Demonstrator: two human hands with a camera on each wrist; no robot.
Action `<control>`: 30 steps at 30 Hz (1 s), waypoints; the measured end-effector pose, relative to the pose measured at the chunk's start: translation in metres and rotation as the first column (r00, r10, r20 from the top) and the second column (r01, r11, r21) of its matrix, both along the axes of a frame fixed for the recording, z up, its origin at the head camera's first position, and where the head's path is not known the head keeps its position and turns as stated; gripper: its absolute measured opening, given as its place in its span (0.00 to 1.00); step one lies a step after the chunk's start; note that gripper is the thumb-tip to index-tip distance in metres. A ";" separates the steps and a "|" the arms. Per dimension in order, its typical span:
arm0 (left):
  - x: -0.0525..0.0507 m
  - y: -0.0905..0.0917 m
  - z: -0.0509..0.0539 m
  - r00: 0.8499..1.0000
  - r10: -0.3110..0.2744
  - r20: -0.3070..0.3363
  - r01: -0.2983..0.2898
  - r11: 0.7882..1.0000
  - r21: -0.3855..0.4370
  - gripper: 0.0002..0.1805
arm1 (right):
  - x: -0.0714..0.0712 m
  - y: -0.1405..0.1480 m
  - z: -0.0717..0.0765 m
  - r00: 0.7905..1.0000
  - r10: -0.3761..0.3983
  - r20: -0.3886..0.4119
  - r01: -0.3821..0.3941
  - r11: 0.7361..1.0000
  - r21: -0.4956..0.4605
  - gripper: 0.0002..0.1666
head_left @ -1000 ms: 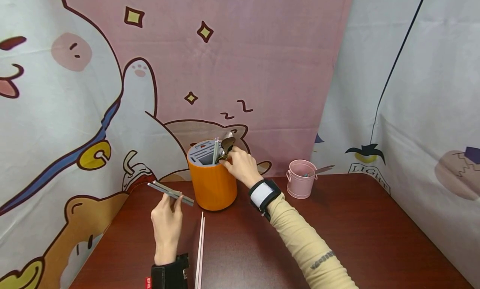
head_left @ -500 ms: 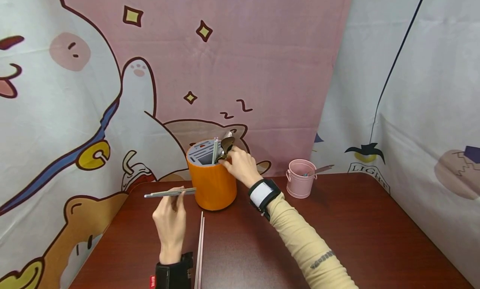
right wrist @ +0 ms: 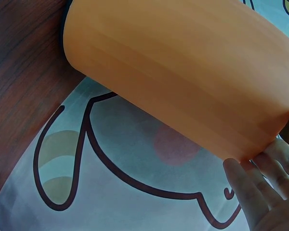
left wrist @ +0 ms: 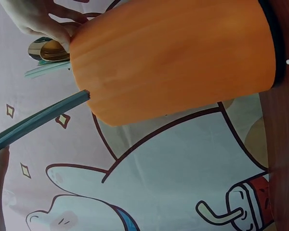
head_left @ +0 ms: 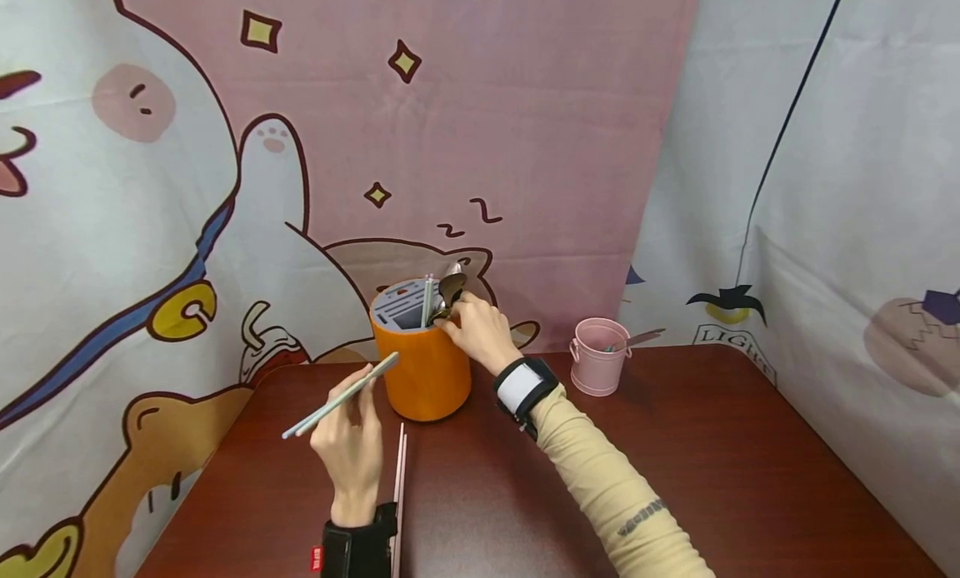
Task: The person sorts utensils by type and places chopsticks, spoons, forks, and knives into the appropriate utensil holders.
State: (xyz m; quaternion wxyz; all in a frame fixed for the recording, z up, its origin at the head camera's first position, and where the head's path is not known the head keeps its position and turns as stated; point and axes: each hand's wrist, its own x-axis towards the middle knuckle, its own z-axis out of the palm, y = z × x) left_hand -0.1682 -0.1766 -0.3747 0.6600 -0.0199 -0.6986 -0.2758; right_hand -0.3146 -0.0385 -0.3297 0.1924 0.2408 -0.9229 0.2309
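Note:
My left hand [head_left: 350, 457] pinches a pair of pale green-blue chopsticks [head_left: 341, 396] just left of an orange utensil holder [head_left: 423, 382]. They slant, right ends raised; in the left wrist view the chopsticks [left wrist: 43, 118] overlap the holder's edge. My right hand [head_left: 483, 332] grips the holder's rim at its right side, with fingers on the outer wall in the right wrist view. Beside those fingers, metal spoons [head_left: 452, 286] stand in the holder. Another pale pair of chopsticks [head_left: 427, 301] stands upright there. A grey slotted insert [head_left: 397, 299] tops the holder.
A pale pink pair of chopsticks [head_left: 400, 486] lies lengthwise on the brown table [head_left: 675, 461], near my left wrist. Toward the back right stands a small pink bucket [head_left: 596, 371], with a metal utensil handle [head_left: 643, 338] leaning out. A printed cloth [head_left: 540, 145] hangs behind.
My left hand has shifted slightly right and turned the chopsticks: their left ends have dropped and their right ends risen toward the holder's top. The right hand keeps its place at the rim.

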 end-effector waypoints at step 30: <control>-0.064 0.006 0.021 0.982 -0.115 0.147 0.126 0.990 -0.068 0.08 | 0.000 0.000 -0.001 1.000 -0.003 -0.024 0.003 1.000 0.004 0.17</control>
